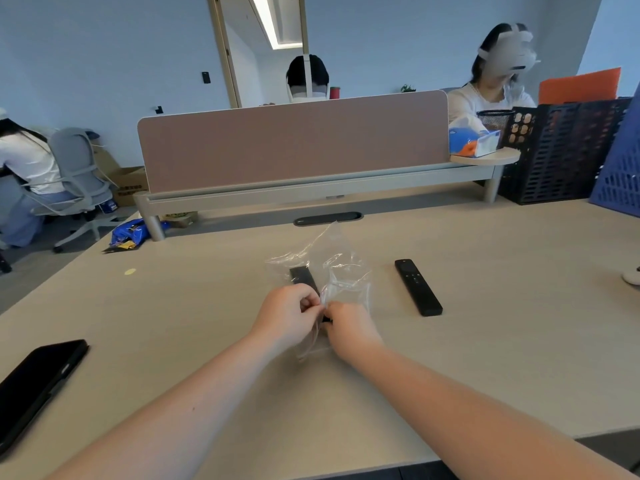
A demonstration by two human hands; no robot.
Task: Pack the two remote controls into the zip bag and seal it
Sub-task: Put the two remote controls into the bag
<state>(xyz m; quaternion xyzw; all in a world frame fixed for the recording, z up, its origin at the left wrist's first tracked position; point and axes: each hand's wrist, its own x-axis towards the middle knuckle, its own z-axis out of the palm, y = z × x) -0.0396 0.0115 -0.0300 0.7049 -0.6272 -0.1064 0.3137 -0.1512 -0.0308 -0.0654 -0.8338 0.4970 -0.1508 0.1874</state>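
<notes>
A clear plastic zip bag (341,268) is held crumpled just above the middle of the desk. My left hand (287,315) and my right hand (349,327) both pinch its near edge, fingertips almost touching. One black remote control (303,277) lies on the desk under the bag, its near end hidden by my left hand; whether it is inside the bag I cannot tell. A second black remote control (417,287) lies flat on the desk to the right of the bag, apart from both hands.
A black phone (38,384) lies near the desk's left front edge. A pinkish divider panel (294,143) runs along the far side. Black and blue crates (568,150) stand at the back right. A white object (632,277) sits at the right edge. Other people sit beyond.
</notes>
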